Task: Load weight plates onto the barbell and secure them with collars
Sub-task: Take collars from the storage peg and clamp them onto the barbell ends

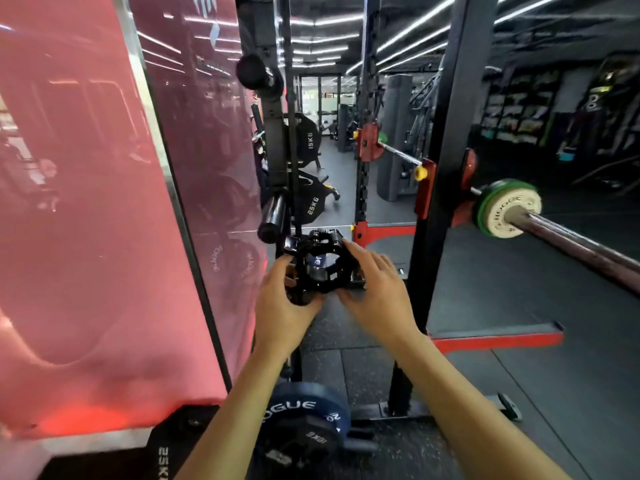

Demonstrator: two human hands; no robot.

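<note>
1. A person stands beside a squat rack (446,188) in a gym, both bare hands raised in front of the chest around a black clamp collar (317,263). The left hand (282,306) cups the collar from below and the near left, fingers curled on its rim; the right hand (375,289) rests fingertips against its right edge, fingers spread rather than clenched. A second black collar appears to sit just behind the first, though blur makes that hard to confirm.

2. The collar is held with its bore facing roughly up and toward the camera, so the ring's axis points back at the wearer, not along the bar. That pose likely suits inspecting it or working its lever (294,243), which juts to the far left.

3. The barbell (581,240) lies racked to the right, well apart from the hands. Its long axis runs from the far middle of the scene to the near right, the bare sleeve end pointing near and right.

4. A cream plate (516,211) and a green plate (485,207) already sit on that sleeve, pressed together close to the upright; no collar is visible outside them.

5. To fit, the collar's bore would likely need turning to line up with the sleeve axis before sliding on from the near end.

6. Spare plates (304,420) lie stacked low at the near middle, beside the rack's base.
</note>
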